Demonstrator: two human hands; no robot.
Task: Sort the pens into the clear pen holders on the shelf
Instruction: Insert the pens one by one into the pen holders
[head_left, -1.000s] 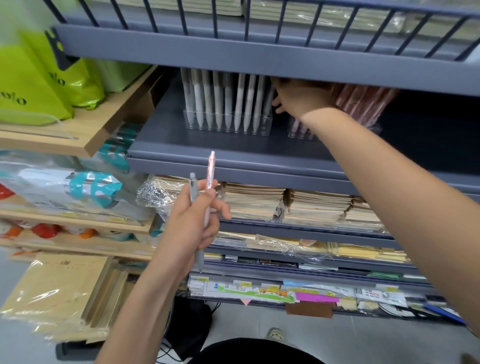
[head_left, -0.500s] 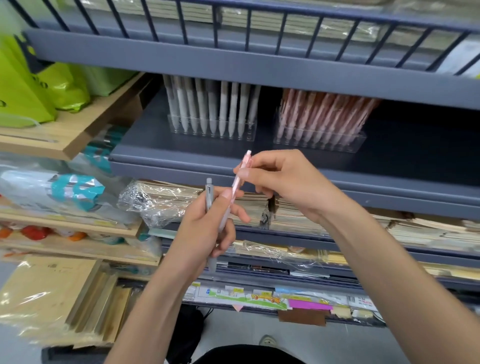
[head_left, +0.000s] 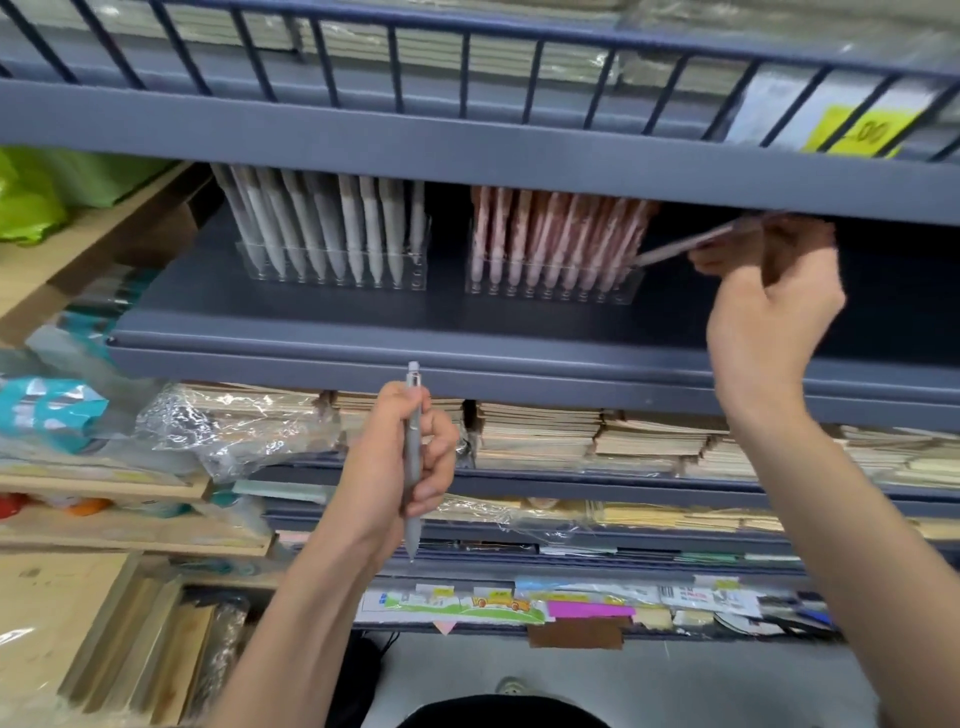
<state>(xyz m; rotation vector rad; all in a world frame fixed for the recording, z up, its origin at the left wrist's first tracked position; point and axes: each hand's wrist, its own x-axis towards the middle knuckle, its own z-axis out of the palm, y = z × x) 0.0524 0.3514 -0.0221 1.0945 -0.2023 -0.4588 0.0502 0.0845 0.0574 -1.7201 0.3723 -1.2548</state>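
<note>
Two pens are in hand: a pink pen (head_left: 691, 243) is pinched at its rear end by the right hand (head_left: 769, 312), tip aimed left at the right edge of the pink-pen holder (head_left: 550, 288); a grey pen (head_left: 413, 457) is clasped upright in the left hand (head_left: 400, 457), below the shelf lip (head_left: 467, 369). Each pen is judged light, rigid and smooth, best gripped mid-barrel. Headroom under the upper shelf (head_left: 467, 156) is low, so tilted entry is favoured. Open slots are seen at the right end of the grey-pen holder (head_left: 332, 270).
</note>
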